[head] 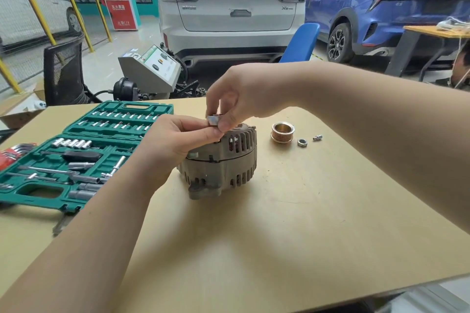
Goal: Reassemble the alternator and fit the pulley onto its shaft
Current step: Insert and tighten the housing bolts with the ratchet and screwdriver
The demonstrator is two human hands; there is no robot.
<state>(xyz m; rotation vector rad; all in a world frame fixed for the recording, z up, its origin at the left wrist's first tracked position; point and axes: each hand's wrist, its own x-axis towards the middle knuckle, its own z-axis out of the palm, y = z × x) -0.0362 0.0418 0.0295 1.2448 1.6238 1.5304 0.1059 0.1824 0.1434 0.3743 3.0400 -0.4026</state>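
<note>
Grey alternator (223, 160) sits under both hands (178, 140) (234, 99), which pinch a small metal ring (213, 119).

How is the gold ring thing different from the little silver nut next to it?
The pulley is copper-gold, round and grooved around its side; the nut is silver with flat sides. The pulley is clearly bigger and taller than the nut. Both have a hole through the middle and sit untouched on the table.

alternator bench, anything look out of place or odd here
Nothing looks damaged or spilled. The pulley, a nut and a small bolt lie loose on the table, right of the alternator, not yet fitted. Both hands hold a small metal ring above it.
</note>
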